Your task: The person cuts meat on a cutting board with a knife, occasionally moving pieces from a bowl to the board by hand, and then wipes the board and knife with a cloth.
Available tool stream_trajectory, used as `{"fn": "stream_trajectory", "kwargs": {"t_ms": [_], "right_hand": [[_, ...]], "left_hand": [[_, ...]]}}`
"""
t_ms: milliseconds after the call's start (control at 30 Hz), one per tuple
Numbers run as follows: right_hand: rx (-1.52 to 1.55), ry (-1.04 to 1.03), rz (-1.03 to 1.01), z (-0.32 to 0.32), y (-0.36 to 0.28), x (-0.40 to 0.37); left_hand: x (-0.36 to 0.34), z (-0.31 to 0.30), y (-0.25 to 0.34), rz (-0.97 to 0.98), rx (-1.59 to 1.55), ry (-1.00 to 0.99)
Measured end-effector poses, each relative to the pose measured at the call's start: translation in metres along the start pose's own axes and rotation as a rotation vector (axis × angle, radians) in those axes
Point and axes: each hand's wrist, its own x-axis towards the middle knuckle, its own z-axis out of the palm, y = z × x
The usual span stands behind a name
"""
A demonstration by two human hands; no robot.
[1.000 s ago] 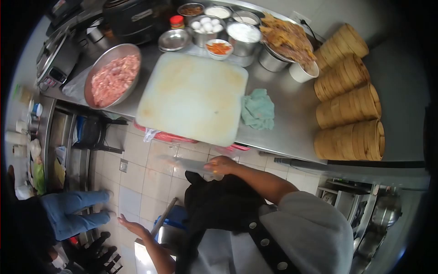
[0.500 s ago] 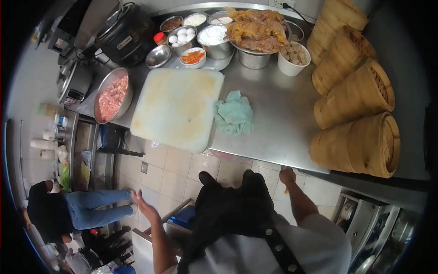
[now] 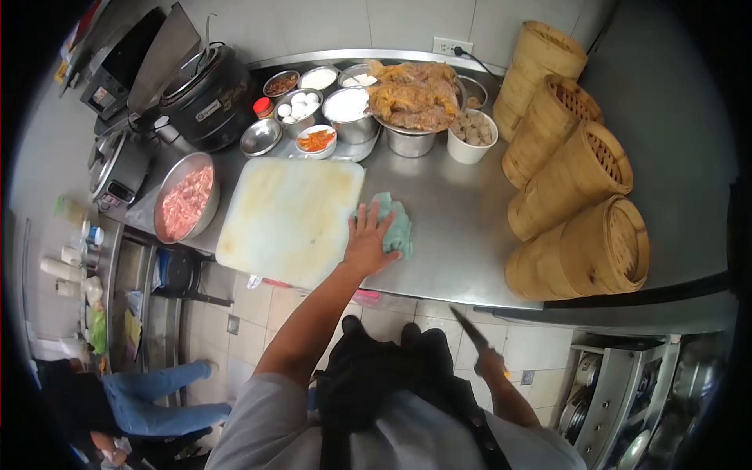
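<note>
My left hand (image 3: 366, 244) lies with fingers spread on a crumpled green cloth (image 3: 399, 227) and covers its left part. The cloth sits on the steel counter, against the right side of a white cutting board (image 3: 290, 219) with yellowish stains. Below the counter's front edge, at my right side, my right hand (image 3: 491, 363) is closed round the handle of a knife (image 3: 471, 330). Its dark blade points up and to the left, toward the counter, with some of the orange handle showing under the hand.
Left of the board stands a bowl of raw chopped meat (image 3: 186, 202). Behind are bowls of eggs (image 3: 300, 106) and shredded carrot (image 3: 316, 141), and marinated meat (image 3: 415, 98). Bamboo steamers (image 3: 580, 247) line the right. Another person (image 3: 149, 399) stands at lower left.
My left hand has come up from the lower left onto the cloth. The knife blade in my right hand now shows clearly. The view has shifted, and the counter's things appear lower.
</note>
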Motion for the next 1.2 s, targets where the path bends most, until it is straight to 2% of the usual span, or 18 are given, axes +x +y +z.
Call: {"fn": "stream_trajectory", "kwargs": {"t_ms": [33, 67, 133, 333, 400, 433, 467, 567, 600, 667, 700, 733, 767, 833, 900, 933, 1067, 1200], "right_hand": [[-0.042, -0.035, 0.077, 0.019, 0.020, -0.020], [0.030, -0.065, 0.139, 0.020, 0.032, -0.051], [0.205, 0.089, 0.181, 0.034, 0.048, -0.118], [0.510, 0.291, 0.389, 0.035, 0.016, -0.268], [0.569, 0.451, 0.221, 0.082, 0.046, -0.270], [0.576, 0.460, 0.223, 0.069, 0.023, -0.267], [0.620, 0.572, 0.153, 0.055, -0.001, -0.259], [0.686, 0.986, -0.196, -0.021, -0.098, -0.196], [0.959, 0.866, -0.230, -0.032, -0.118, -0.165], [0.602, 1.068, -0.335, -0.121, -0.210, -0.133], [0.820, 1.061, -0.441, -0.153, -0.254, -0.117], [0.627, 1.009, -0.433, -0.192, -0.292, -0.118], [0.801, 0.954, -0.448, -0.219, -0.338, -0.122], [0.750, 0.929, -0.553, -0.247, -0.389, -0.117], [0.311, 0.884, -0.770, -0.259, -0.424, -0.118], [0.247, 0.882, -0.819, -0.261, -0.438, -0.118], [0.215, 0.671, -0.862, -0.252, -0.457, -0.111], [0.266, 0.523, -0.858, -0.241, -0.413, -0.110]], "left_hand": [[0.005, 0.016, -0.010, 0.044, 0.039, -0.070], [0.004, 0.031, -0.017, 0.093, -0.033, 0.048], [0.009, 0.044, -0.028, 0.085, -0.069, 0.012], [0.004, 0.036, -0.035, 0.012, -0.341, 0.050], [-0.007, 0.032, -0.042, -0.237, -1.016, 0.152], [-0.015, 0.033, -0.051, -0.226, -1.014, 0.153], [-0.025, 0.035, -0.062, -0.263, -1.262, 0.185], [-0.064, 0.011, -0.087, -0.399, -2.145, 0.076], [-0.074, -0.005, -0.088, -0.376, -2.144, 0.053], [-0.094, -0.040, -0.087, -0.260, -2.442, 0.048], [-0.098, -0.054, -0.082, -0.238, -2.438, 0.045], [-0.100, -0.067, -0.073, -0.221, -2.367, 0.113], [-0.102, -0.075, -0.065, -0.206, -2.294, 0.197], [-0.089, -0.070, -0.065, -0.311, -2.066, 0.368], [-0.086, -0.098, -0.071, -0.453, -1.814, 0.445], [-0.082, -0.094, -0.088, -0.435, -1.882, 0.528], [-0.091, -0.096, -0.137, -0.586, -1.838, 0.763], [-0.103, -0.110, -0.208, -0.672, -1.918, 1.154]]}}
